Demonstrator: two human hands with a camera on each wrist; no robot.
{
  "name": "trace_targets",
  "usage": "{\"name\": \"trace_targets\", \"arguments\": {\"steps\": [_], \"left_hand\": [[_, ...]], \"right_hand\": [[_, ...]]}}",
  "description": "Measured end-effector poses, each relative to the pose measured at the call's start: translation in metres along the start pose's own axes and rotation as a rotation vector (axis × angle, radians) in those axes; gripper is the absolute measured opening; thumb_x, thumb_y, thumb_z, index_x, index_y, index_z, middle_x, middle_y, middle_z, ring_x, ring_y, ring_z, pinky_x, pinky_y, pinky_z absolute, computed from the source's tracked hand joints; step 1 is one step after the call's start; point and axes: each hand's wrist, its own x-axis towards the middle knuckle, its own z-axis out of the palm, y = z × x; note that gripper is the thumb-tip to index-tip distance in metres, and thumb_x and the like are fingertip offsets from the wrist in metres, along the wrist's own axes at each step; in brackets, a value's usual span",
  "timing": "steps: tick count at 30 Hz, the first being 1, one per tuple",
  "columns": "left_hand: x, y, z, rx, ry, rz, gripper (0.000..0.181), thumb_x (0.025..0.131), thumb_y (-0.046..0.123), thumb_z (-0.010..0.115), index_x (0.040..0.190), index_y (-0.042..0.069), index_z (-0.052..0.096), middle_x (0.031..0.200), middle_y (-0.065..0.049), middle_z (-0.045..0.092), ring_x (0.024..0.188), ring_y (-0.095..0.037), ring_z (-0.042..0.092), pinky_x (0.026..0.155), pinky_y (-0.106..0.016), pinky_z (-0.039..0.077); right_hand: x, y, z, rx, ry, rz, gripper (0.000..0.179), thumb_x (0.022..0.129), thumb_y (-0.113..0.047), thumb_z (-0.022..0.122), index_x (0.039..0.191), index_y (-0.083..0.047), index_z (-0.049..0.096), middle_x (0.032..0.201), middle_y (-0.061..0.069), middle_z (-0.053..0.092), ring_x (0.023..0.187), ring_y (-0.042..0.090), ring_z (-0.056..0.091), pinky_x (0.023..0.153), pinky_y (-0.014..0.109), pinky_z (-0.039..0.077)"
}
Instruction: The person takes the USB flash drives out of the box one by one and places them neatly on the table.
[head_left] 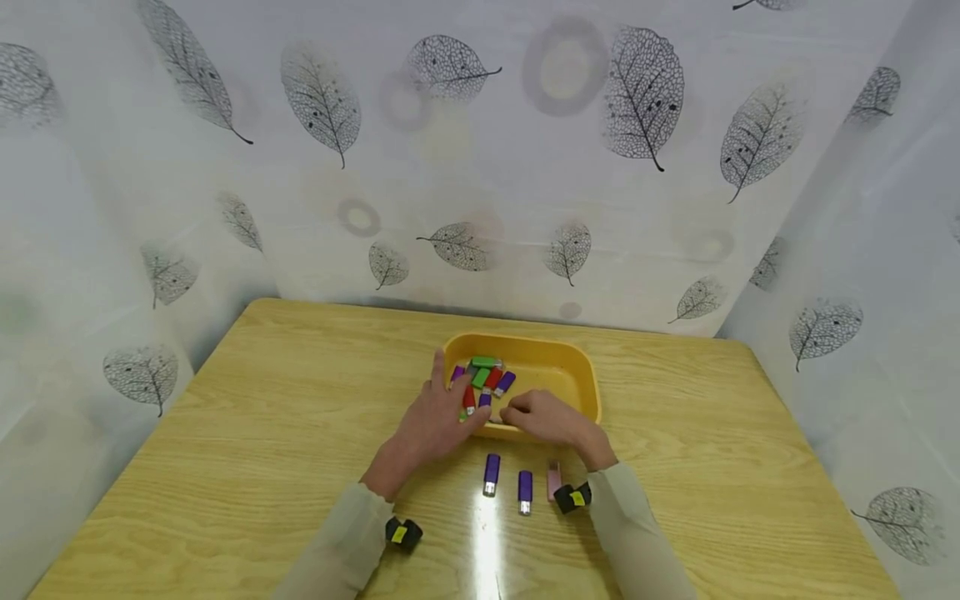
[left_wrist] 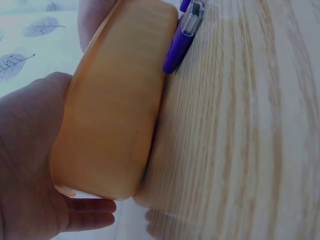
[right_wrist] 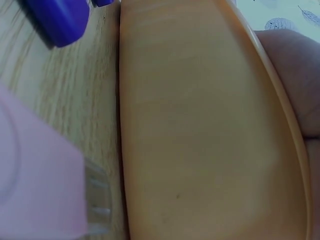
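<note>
Wooden table (head_left: pixel 315 400): tray (head_left: pixel 566 383); three USB sticks (head_left: pixel 491 473) before it. Left hand (head_left: pixel 431 419): fingers spread, at tray's left. Right hand (head_left: pixel 550 415): fingers bent, over tray; grasp indiscernible.

**Pale sleeves, black blocks, flashes of yellow!**

Here's the kit: a pale, plain left sleeve (head_left: pixel 347 533), softly creased, and a matching right sleeve (head_left: pixel 636 529), both ending near the wrist! A chunky black device (head_left: pixel 412 537) shows by the left cuff, a second black device (head_left: pixel 564 501) by the right, each flashing a yellow label (head_left: pixel 400 534)!
</note>
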Motion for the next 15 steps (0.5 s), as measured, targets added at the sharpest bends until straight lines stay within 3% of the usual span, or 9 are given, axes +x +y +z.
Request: {"name": "trace_targets", "arguments": {"steps": [3, 5, 9, 11, 15], "left_hand": [[0.0014, -0.0014, 0.0006, -0.001, -0.009, 0.003, 0.076, 0.096, 0.059, 0.050, 0.152, 0.008, 0.039, 0.163, -0.024, -0.007, 0.132, -0.049, 0.043, 0.097, -0.056, 0.049], [0.0026, -0.0022, 0.0008, 0.001, -0.010, 0.006, 0.077, 0.096, 0.059, 0.049, 0.152, 0.008, 0.039, 0.163, -0.024, -0.007, 0.132, -0.050, 0.043, 0.097, -0.056, 0.049], [0.0047, -0.0034, 0.0005, -0.001, -0.007, 0.007, 0.078, 0.096, 0.061, 0.048, 0.152, 0.008, 0.040, 0.163, -0.024, -0.007, 0.131, -0.050, 0.044, 0.096, -0.055, 0.050], [0.0055, -0.0041, 0.0002, -0.003, -0.008, 0.007, 0.079, 0.095, 0.062, 0.048, 0.152, 0.008, 0.040, 0.163, -0.024, -0.007, 0.131, -0.049, 0.044, 0.095, -0.055, 0.050], [0.0066, -0.0058, -0.0009, -0.007, -0.003, 0.005, 0.078, 0.095, 0.061, 0.049, 0.152, 0.008, 0.040, 0.163, -0.024, -0.006, 0.131, -0.049, 0.044, 0.095, -0.056, 0.050]], "right_hand": [[0.0003, 0.0010, 0.0003, 0.002, -0.012, 0.013, 0.034, 0.104, -0.036, 0.046, 0.094, -0.017, 0.072, 0.065, -0.005, 0.044, 0.061, 0.010, 0.043, 0.060, 0.027, 0.040], [0.0006, 0.0011, 0.0004, 0.005, -0.015, 0.024, 0.036, 0.105, -0.039, 0.044, 0.104, -0.019, 0.074, 0.072, -0.006, 0.052, 0.068, 0.011, 0.049, 0.067, 0.029, 0.045], [0.0012, 0.0006, 0.0011, 0.029, -0.023, 0.025, 0.043, 0.105, -0.045, 0.042, 0.127, -0.019, 0.069, 0.108, -0.004, 0.069, 0.099, 0.016, 0.062, 0.092, 0.040, 0.050], [0.0016, 0.0003, 0.0014, 0.041, -0.032, 0.014, 0.049, 0.104, -0.048, 0.039, 0.136, -0.019, 0.063, 0.127, -0.002, 0.066, 0.117, 0.020, 0.060, 0.103, 0.044, 0.046], [0.0035, 0.0003, 0.0010, 0.063, -0.054, 0.000, 0.052, 0.105, -0.050, 0.035, 0.142, -0.020, 0.057, 0.136, 0.001, 0.061, 0.129, 0.025, 0.055, 0.108, 0.047, 0.042]]}}
